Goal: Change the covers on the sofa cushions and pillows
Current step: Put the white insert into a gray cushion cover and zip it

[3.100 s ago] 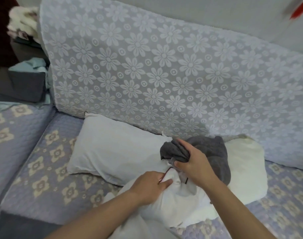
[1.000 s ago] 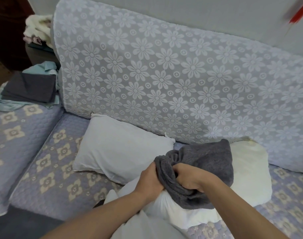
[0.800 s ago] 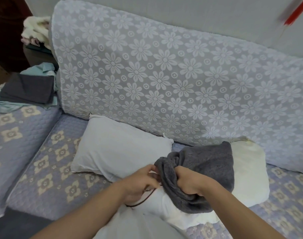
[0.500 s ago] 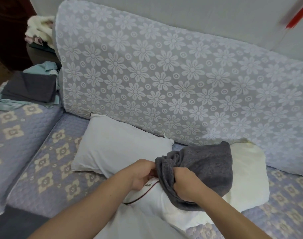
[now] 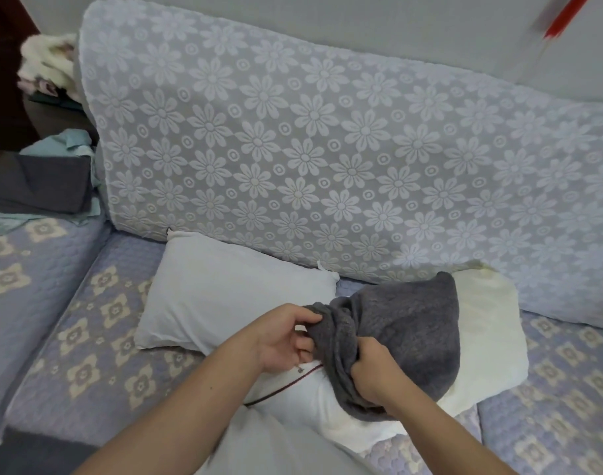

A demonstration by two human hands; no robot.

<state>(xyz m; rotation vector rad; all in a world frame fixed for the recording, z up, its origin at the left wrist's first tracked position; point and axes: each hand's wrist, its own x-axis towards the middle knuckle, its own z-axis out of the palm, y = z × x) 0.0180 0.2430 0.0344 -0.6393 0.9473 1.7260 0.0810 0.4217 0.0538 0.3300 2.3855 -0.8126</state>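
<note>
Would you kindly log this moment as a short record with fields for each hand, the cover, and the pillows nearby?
left hand: pinches the bunched edge of the grey cover
right hand: grips the same edge, lower down
grey cover: partly over one end of the white pillow
spare pillows: pale pillow to the left, cream pillow behind
surface: sofa seat

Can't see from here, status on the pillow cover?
Both hands, left hand and right hand, grip grey cover. Cover partway over white pillow. Nothing blocking.
</note>
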